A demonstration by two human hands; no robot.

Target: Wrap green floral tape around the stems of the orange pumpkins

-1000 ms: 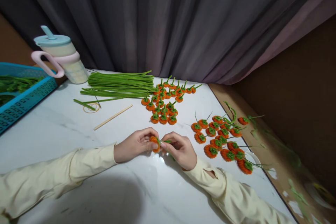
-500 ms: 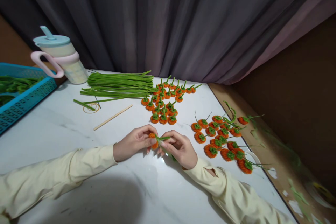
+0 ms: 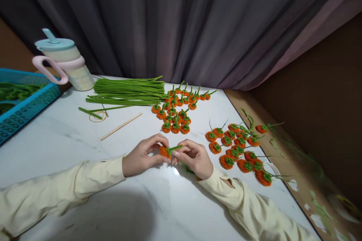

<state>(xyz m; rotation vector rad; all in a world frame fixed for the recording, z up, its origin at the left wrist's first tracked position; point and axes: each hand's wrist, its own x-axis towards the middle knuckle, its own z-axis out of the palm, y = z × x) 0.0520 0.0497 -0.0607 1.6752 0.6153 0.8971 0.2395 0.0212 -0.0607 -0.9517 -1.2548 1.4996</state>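
My left hand (image 3: 144, 156) holds a small orange pipe-cleaner pumpkin (image 3: 164, 152) between thumb and fingers. Its green stem (image 3: 176, 148) points right. My right hand (image 3: 196, 159) is closed in a pinch at the stem side; the fingertips hide exactly what they grip. Beneath that palm, a green item (image 3: 187, 168) shows only in part. Finished-looking pumpkins with short thick stems (image 3: 175, 127) stand in a cluster beyond my hands. To the right, more pumpkins with thin wire-like stems (image 3: 227, 162) sit in a second cluster.
A bundle of green pipe cleaners (image 3: 128, 89) lies at the back. Nearby are a wooden stick (image 3: 121, 126) and a rubber band (image 3: 97, 119). A tumbler (image 3: 63, 60) and blue basket (image 3: 31, 109) stand left. A curtain (image 3: 158, 22) hangs behind the table (image 3: 98, 211).
The pumpkin has turned in my left hand, so more of its orange side shows. My left thumb has slid down off its front. Both hands stay in nearly the same place.
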